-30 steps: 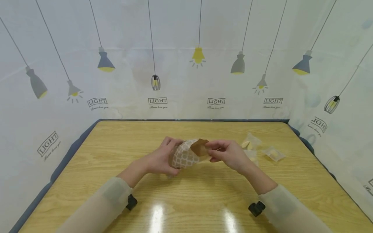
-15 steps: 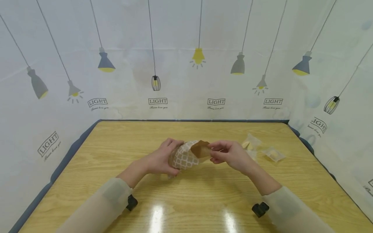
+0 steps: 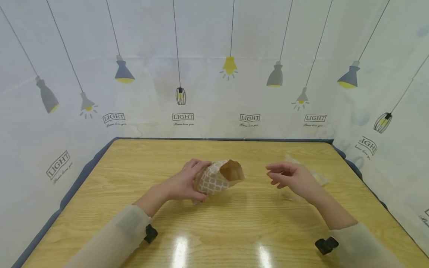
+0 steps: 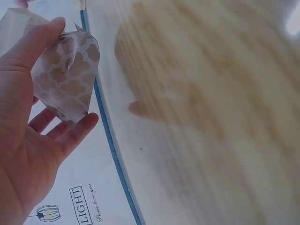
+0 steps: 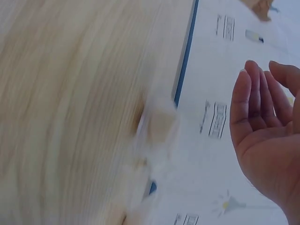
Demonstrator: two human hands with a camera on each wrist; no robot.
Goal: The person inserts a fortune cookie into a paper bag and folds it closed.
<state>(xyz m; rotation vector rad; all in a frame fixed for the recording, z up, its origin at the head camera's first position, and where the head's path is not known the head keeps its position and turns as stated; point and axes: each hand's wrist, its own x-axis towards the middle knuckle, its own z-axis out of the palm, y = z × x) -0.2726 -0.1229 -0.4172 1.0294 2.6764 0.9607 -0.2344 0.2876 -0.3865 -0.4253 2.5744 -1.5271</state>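
Note:
My left hand (image 3: 187, 183) grips the closed end of a brown paper bag (image 3: 212, 178) with a white lattice pattern, thumb on the near side and fingers on the far side. The bag lies tilted on its side, its mouth gaping to the right. In the left wrist view the bag's patterned bottom corner (image 4: 70, 70) shows between thumb and fingers. My right hand (image 3: 296, 180) hovers apart from the bag with loosely bent fingers and nothing in them. Behind and under it, partly hidden, are clear packets (image 3: 320, 177) with pale yellow contents; they are blurred in the right wrist view.
A wooden table (image 3: 214, 223) lies beneath both hands, with a dark blue edge (image 3: 161, 139) along the back. A pale wall sheet (image 3: 207, 93) printed with lamps rises behind and at both sides. Dark wrist cameras (image 3: 326, 245) sit at both sleeves.
My right hand has let go of the bag's mouth and moved right, over the packets. The left hand keeps its grip on the bag, which has barely moved.

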